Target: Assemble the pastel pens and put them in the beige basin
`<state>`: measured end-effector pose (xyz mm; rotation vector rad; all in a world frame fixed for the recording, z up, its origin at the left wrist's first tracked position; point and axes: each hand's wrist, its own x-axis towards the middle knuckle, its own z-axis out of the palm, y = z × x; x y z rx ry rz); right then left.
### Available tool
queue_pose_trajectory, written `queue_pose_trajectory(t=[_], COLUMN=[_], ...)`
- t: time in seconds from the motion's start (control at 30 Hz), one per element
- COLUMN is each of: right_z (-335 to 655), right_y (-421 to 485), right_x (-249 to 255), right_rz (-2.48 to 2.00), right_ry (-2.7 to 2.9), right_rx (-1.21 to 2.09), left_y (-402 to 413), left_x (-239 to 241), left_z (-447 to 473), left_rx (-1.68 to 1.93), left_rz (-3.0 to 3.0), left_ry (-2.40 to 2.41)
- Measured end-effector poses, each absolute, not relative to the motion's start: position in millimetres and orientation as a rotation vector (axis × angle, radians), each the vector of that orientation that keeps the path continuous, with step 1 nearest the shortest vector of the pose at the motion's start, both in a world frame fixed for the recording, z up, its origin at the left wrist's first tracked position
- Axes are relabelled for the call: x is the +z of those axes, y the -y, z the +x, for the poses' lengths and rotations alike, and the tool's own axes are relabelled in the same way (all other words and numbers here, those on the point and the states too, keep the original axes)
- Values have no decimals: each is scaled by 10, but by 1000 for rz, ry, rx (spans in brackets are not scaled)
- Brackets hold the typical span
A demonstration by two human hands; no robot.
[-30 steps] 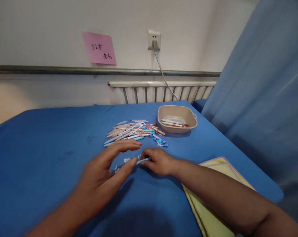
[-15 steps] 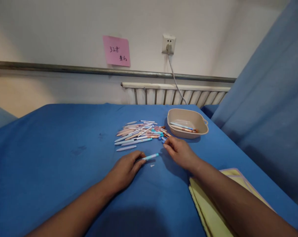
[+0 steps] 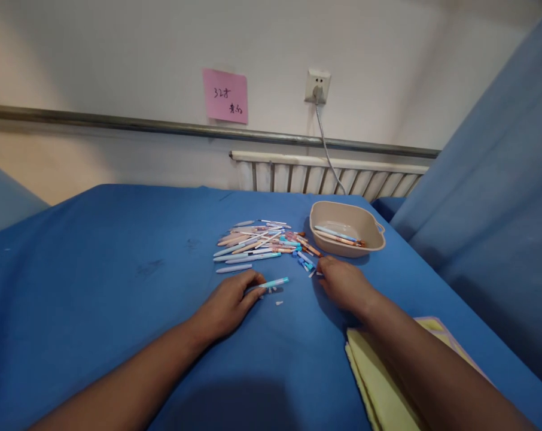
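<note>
Holding a slim turquoise pen point(image 3: 277, 282) between thumb and fingers, the person's left hand point(image 3: 228, 305) hides the rear of its smooth barrel, so from where I stand only the front end shows, just above the desk point(image 3: 163, 239) and in front of the heap of pens point(image 3: 248, 242). Tiny white pieces point(image 3: 279, 303) lie beneath and just beside it; they look tapered, but they are too small to make out properly, and some are partly covered by the pen. The right hand point(image 3: 345, 281) is curled, its fingertips down beside the small blue caps point(image 3: 303, 261); a pale sliver shows at the fingers, though I can't tell whether they grip it. In the heap, slender barrels in pale blue, peach and white overlap so much that many ends are lost. Behind the right hand stands a beige tub point(image 3: 365, 244), round-cornered and smooth like plastic, with a looped handle and a few pens lying inside, their far ends darker and hard to read. The right forearm covers part of a folded yellow cloth point(image 3: 361, 365), soft and edged in lilac, its near side cut off below. Blue fabric with soft creases covers the desk.
</note>
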<state>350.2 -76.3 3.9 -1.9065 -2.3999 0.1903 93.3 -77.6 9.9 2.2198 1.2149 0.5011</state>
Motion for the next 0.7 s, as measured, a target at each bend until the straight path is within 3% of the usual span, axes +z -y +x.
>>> queue_pose_trajectory(t=[0.23,0.47,0.7], right_z=[3562,3421,3346], right_y=[737,825,887], right_x=[32,124,113], right_rz=[-2015,-1464,-1348], right_ry=[2423,2351,2358], right_rx=[226,471,422], left_y=[764,756,755], left_x=[25,6,10], left_z=[910,899,896], left_rx=[547,580,600], left_rz=[2206,2207,2213], left_ry=[-1192,-1190,-1181])
